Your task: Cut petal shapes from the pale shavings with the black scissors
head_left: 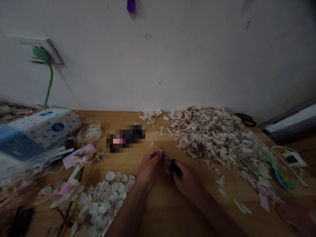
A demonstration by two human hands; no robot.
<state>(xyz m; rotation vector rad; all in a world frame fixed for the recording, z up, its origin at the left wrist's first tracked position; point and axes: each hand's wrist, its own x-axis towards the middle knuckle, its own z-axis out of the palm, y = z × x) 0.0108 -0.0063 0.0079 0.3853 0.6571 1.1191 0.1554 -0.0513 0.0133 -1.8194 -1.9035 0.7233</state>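
Note:
In the head view my right hand (190,181) grips black-handled scissors (174,169), with the fingers in the handle loops. The scissors' blades point up and away, towards the fingertips of my left hand (151,164). Those left fingers are pinched together beside the blades, and a small pale flake (161,152) just shows at their tips. Most of that flake is hidden. To the left of my left forearm lies a pile of rounded, whitish petal-like pieces (108,197). Beyond my right hand spreads a large heap of beige cut scraps (209,135).
A tissue pack (56,126) and artificial flowers (66,189) crowd the left side of the wooden table (160,210). Another pair of black scissor handles (245,119) lies behind the heap. A white cable (286,148) and green-handled scissors (287,181) are at right. The wall (158,65) bounds the back.

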